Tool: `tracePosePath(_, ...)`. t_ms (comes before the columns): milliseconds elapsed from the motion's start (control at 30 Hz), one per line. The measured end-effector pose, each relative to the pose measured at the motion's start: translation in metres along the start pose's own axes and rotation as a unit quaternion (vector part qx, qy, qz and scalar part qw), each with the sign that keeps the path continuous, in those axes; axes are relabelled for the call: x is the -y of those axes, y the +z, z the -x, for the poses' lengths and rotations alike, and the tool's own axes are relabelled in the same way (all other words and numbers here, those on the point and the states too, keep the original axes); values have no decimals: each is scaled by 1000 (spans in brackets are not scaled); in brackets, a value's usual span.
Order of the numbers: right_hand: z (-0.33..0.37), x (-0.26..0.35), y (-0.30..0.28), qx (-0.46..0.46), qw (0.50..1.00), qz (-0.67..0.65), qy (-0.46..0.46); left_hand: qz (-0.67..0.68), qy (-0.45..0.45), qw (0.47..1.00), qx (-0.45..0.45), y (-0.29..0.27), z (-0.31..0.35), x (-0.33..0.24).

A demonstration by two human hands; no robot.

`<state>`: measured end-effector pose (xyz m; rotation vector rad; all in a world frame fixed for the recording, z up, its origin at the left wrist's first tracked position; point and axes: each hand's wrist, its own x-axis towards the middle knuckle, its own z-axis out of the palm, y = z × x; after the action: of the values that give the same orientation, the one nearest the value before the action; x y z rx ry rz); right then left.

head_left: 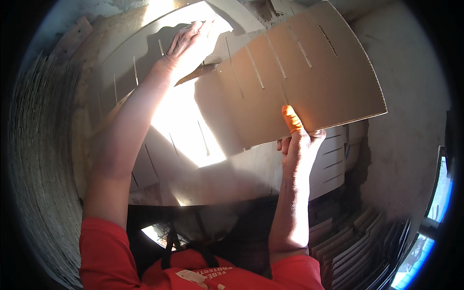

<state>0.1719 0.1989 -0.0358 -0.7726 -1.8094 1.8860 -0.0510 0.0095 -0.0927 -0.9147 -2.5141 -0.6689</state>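
My right hand [300, 142] grips a brown slotted cardboard sheet [333, 82] by its near edge, with an orange-covered thumb on its upper face. The sheet is raised and tilted, and a row of narrow slits runs in from its far edge. My left hand [189, 47] reaches across a paler slotted cardboard sheet [124, 58] farther away. Its fingers stretch over the sunlit part, and glare washes out the fingertips. Below my hands, another slotted sheet [159, 164] lies partly in bright sun.
A tall stack of cardboard sheets [43, 159] rises along the left side. More cardboard pieces [357, 241] stand in rows at lower right. A pale wall or surface [406, 82] is on the right, above a bright opening [437, 193].
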Motion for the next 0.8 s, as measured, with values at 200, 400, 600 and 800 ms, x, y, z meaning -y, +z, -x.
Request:
tracePosePath(200, 1, 3, 4, 21, 1000, -10, -8, -66, 188, 978, -63, 23, 26, 25)
tracePosePath(400, -3, -1, -3, 27, 999, -4, -36, -237, 313, 919, -46, 11, 37, -19)
tracePosePath(600, -5, -1, -5, 38, 997, 7, -61, -192, 332, 923, -21, 2, 50, -28)
tracePosePath(800, -3, 4, -5, 35, 997, 24, -59, -151, 311, 938, 39, -20, 62, -77)
